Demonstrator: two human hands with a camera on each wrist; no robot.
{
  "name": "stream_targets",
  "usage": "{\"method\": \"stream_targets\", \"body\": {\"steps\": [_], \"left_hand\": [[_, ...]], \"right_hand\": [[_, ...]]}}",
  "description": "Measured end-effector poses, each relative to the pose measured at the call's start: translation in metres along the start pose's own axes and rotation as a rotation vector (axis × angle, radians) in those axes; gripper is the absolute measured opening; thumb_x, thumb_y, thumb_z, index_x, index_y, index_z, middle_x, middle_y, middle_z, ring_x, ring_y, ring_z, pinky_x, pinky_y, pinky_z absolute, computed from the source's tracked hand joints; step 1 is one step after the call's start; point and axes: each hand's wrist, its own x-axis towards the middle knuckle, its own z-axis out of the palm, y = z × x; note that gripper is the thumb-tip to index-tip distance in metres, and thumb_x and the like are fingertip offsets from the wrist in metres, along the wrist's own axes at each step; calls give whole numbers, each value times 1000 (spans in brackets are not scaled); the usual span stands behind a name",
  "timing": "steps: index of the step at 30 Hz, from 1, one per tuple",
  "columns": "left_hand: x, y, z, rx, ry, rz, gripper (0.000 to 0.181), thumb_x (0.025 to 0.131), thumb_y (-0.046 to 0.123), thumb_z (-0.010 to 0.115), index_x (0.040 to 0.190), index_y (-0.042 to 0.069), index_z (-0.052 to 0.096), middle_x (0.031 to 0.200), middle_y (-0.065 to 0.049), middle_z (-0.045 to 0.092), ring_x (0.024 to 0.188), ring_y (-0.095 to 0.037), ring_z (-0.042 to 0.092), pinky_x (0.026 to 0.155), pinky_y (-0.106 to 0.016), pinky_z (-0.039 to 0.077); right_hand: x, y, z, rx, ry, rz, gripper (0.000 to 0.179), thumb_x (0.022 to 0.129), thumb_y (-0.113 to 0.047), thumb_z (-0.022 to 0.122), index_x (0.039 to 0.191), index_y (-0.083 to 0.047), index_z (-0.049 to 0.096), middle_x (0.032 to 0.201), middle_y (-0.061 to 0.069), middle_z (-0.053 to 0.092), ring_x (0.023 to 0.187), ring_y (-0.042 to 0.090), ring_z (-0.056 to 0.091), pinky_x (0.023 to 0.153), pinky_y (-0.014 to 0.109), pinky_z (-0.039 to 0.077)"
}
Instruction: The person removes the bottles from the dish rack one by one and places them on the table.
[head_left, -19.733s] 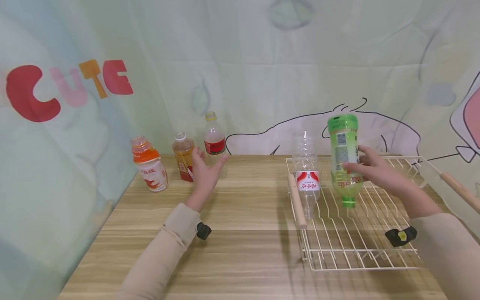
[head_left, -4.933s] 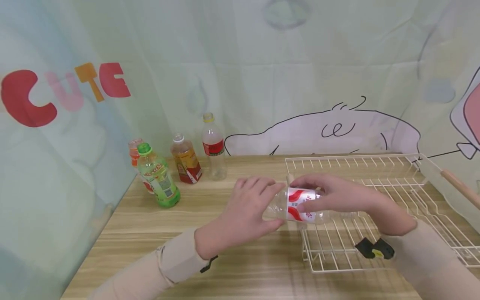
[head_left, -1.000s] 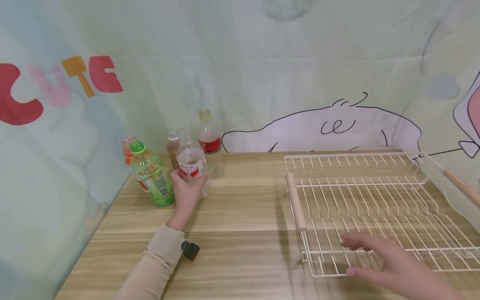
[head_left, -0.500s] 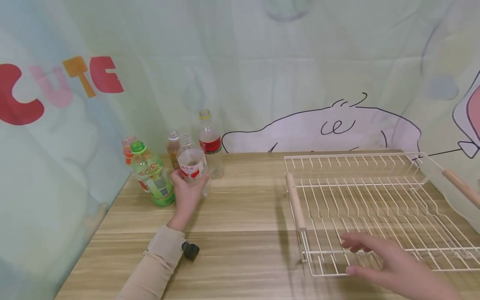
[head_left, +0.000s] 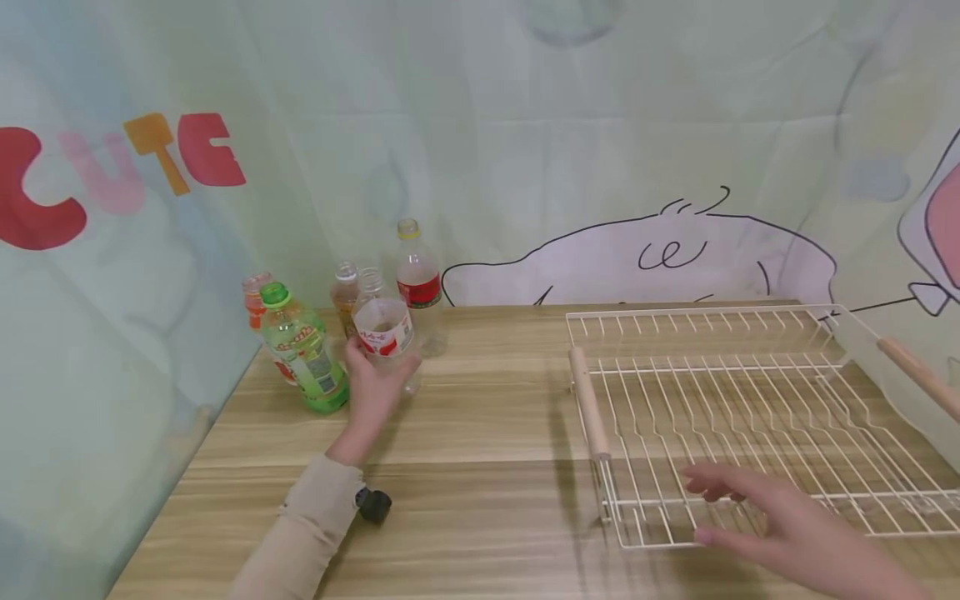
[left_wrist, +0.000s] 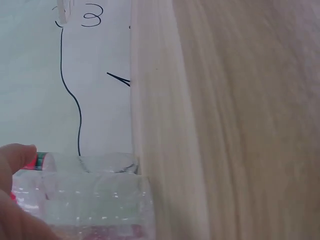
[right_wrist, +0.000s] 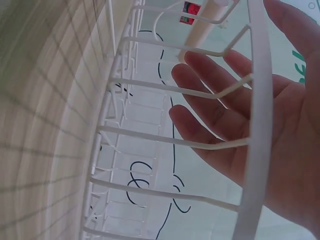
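My left hand (head_left: 375, 387) grips a clear plastic bottle (head_left: 384, 329) with a white and red label, standing upright among the other bottles on the left of the table. The left wrist view shows the clear lower part of this bottle (left_wrist: 95, 200) beside the thumb and a finger. Just left of the hand is a green bottle (head_left: 306, 354). My right hand (head_left: 780, 525) is held over the near edge of the white wire rack (head_left: 720, 367), fingers loosely bent and holding nothing. In the right wrist view its fingers show behind the rack's wires.
A bottle with an orange neck (head_left: 255, 304) is partly hidden by the green one. A brown-tinted bottle (head_left: 345, 296) stands behind the gripped bottle. Beside it is a clear bottle with a red label (head_left: 422, 292). The rack has wooden handles (head_left: 591, 404) at both sides.
The green bottle and the white-labelled bottle have moved from the rack to the group on the left. My right hand has let go. Over the last second almost nothing has moved.
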Motion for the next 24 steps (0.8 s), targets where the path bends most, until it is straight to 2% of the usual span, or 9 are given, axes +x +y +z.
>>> {"method": "stream_targets", "body": {"steps": [4,9,11,14,17,21,24], "left_hand": [[-5,11,-5,37,-53,-2,104,82,20,76,151,6,0,157,-19,14,144,-31,17,118,-45,15],[-13,32,-15,115,-136,26,111,85,25,74,151,9,-14,158,-19,6,145,-33,13,117,-48,15],[-17,42,-20,119,-157,53,114,85,24,74,150,10,-19,158,-20,4,145,-34,13,117,-50,16],[-20,57,-28,109,-142,119,114,83,20,76,151,8,-15,155,-21,9,143,-34,16,116,-50,20],[-26,72,-34,138,-108,165,112,81,19,77,151,4,-10,155,-23,8,143,-35,14,115,-52,19],[-35,93,-40,274,-89,237,110,84,28,74,151,1,-8,156,-24,5,143,-40,9,113,-60,17],[-41,108,-40,383,-85,326,107,84,37,72,153,2,-4,156,-23,8,143,-41,10,110,-64,17]], "right_hand": [[3,2,-5,-46,50,-67,55,79,-23,79,129,-18,57,113,-9,66,98,5,60,71,28,54],[6,-1,-22,-99,64,-37,54,78,-25,80,128,-19,58,112,-14,65,99,4,60,71,26,53],[7,-4,-31,-136,66,-20,55,79,-27,79,129,-22,57,113,-16,63,100,3,59,70,26,53],[13,-6,-47,-197,62,-17,57,78,-27,80,130,-23,56,114,-15,64,101,4,58,69,26,52],[22,-11,-65,-250,24,37,57,81,-32,77,132,-23,54,118,-9,64,103,11,60,67,27,52],[39,-18,-88,-296,15,48,60,82,-33,76,135,-18,51,123,2,64,107,26,61,72,37,54],[56,-23,-98,-303,59,1,66,81,-30,77,138,-13,48,130,10,60,110,32,60,81,48,51]]}}
